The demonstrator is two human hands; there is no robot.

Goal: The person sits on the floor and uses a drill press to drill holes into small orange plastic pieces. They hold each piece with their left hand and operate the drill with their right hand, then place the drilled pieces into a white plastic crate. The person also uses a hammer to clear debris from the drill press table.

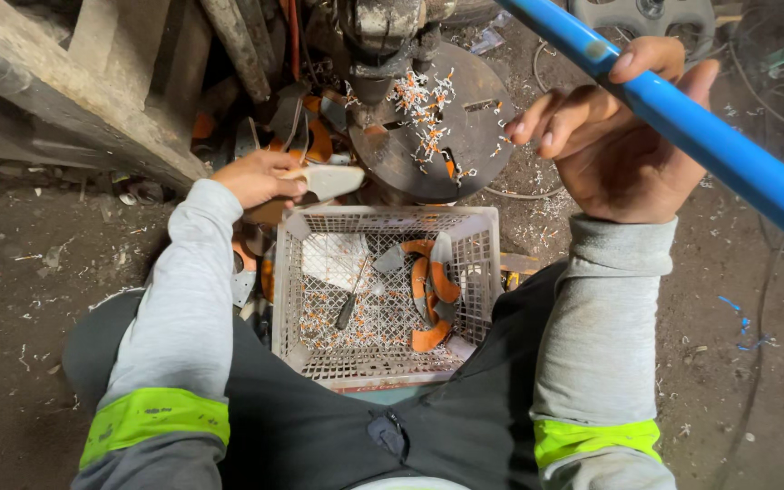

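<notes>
Nearest, between the person's knees, sits a white perforated plastic crate [478,272] holding a few curved orange-and-grey pieces [430,292] on its right side and a dark slim tool [348,308] near the middle, amid orange and white shavings. Just beyond its far-left corner the left hand [260,178] closes its fingers and thumb around a pale flat curved piece [330,181], held over the gap between the crate and the round metal machine table [446,136]. If that grip loosens, the piece could drop among the pile of similar pieces [297,136] lying left of the table and be hard to tell apart. Farther right, the right hand [614,127] wraps loosely around a blue lever [700,136], thumb on top, fingers half spread beneath; so light a hold might slip if the lever is pulled hard. The loose shavings [424,109] on the table could keep a piece from sitting flat. The machine head at the far edge is cut off, the lever's ends run out of view, and the clutter at far left is too dark to make out.
</notes>
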